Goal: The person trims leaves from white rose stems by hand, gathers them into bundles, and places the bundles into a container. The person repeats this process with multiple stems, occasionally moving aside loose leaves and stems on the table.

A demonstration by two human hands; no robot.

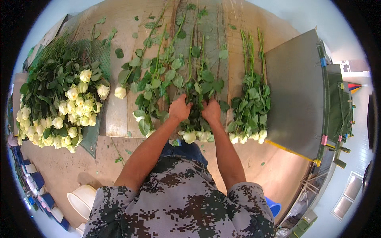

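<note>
Both my hands are at a middle group of white roses [189, 136], whose heads lie along the table's near edge with stems pointing away. My left hand [180, 108] has its fingers bent into the leaves on the left side. On the right side, my right hand [211, 110] is curled among the leaves. Leaves hide the fingertips, so I cannot tell how firmly either hand grips. Looser rose stems [156, 67] spread to the left, and a single white rose head [120, 92] lies farther left. To the right lies a neat row of roses [251, 92].
A large pile of white roses [79, 110] on green netting [104, 56] fills the table's left side. An upright grey panel [293, 95] bounds the right. Loose leaves [119, 53] litter the wooden table [117, 119]. A white bucket [82, 199] and a blue bucket [273, 206] stand on the floor.
</note>
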